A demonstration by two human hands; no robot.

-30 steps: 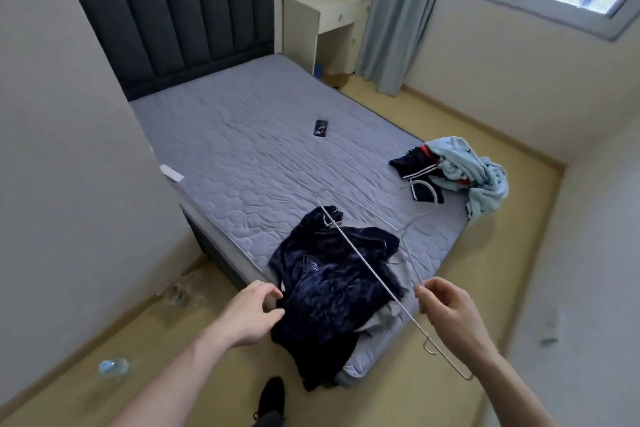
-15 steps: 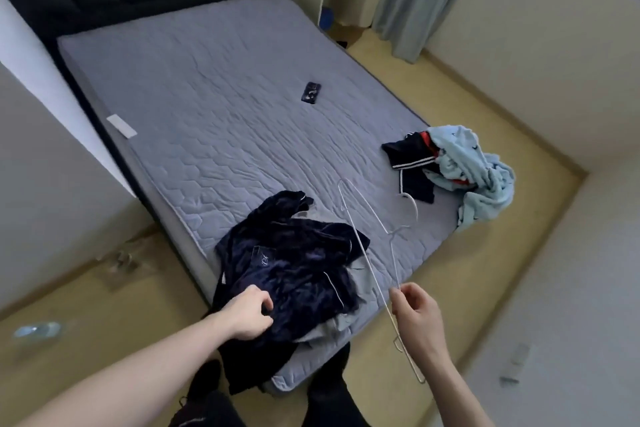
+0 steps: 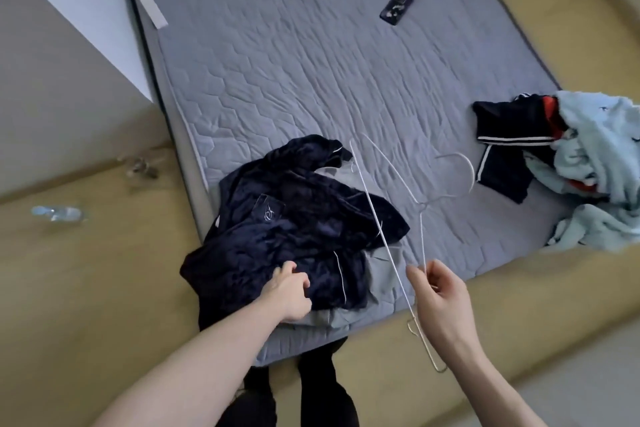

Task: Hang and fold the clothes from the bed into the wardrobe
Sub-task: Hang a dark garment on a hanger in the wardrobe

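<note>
Grey quilted mattress, yellowish floor (perhaps vinyl), right fingers pinching wire hanger

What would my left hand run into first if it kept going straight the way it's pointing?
Nothing new: the left hand already grips the navy garment. Going on up the bed, it would push further into that same garment, then probably reach the wire hanger, though depth is unclear.

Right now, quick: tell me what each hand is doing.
Left hand: gripping the dark blue garment at the bed's edge.
Right hand: pinching the white wire hanger.
</note>
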